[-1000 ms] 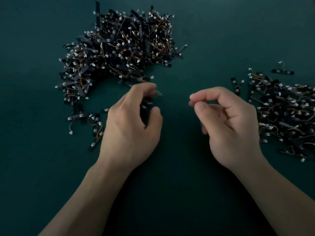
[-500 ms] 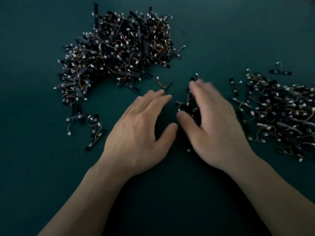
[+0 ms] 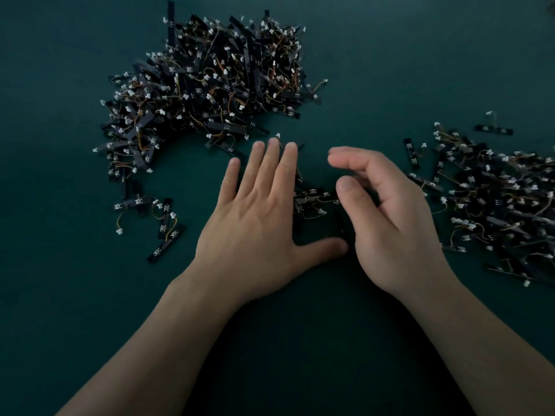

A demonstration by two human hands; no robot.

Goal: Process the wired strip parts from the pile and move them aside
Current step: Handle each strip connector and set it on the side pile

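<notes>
Left hand [image 3: 255, 217] flat, fingers spread; right hand [image 3: 387, 217] loosely curled, holding nothing, nearer the small clump [image 3: 310, 199] lying between both thumbs.

Surface: dark teal matte tabletop [image 3: 420, 55].
Big pile: large heap of black wired strip parts with white connectors and orange wires [image 3: 210, 85], beyond the left hand's [image 3: 258, 223] fingertips.
Small cluster: few black strips [image 3: 312, 199] between the flat left hand and the curled right hand [image 3: 390, 217].
Right spread: looser layer of the same strips [image 3: 495, 199], just right of the right hand.
Strays: several strips [image 3: 162, 223] left of the left hand.
</notes>
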